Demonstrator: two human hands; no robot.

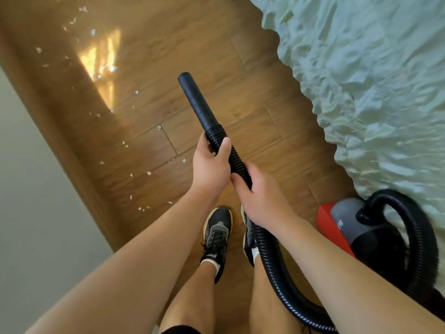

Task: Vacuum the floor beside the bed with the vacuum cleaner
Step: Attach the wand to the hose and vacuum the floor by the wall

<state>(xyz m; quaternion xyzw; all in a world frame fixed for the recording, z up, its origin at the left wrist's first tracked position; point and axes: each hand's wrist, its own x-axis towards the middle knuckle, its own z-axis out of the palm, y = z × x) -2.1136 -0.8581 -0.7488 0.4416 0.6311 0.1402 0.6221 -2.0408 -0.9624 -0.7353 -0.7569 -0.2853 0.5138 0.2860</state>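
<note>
Both hands are clamped on the ribbed hose [237,162]: left hand [210,165] up front w/ thumb wrapped right behind the nozzle collar, right hand [257,196] just behind it, the two nearly touching. The smooth black nozzle tube [196,100] sticks out toward 11 o'clock and is pointed forward, not tipped at the floor; can't tell how far off it sits.

From the right hand the hose drops toward 6 o'clock past the shoes [216,235], then loops back up to the vacuum cleaner [349,225], the red/grey body parked at 4 o'clock right against the bed [373,80] edge. Bed runs along the whole right side, 1 to 4 o'clock.

The mess is paper-ish bits [130,145] scattered on the wood floor [216,56] from 7 up to 11 o'clock, along the wall side, some in a sun patch.

Imo this is the aim step, no suction contact yet. Next move prob needs tipping the nozzle mouth down and swinging it left toward the nearest bits at 8–9 o'clock, then working up the strip. Hose has slack, so the body shouldn't need dragging yet.
</note>
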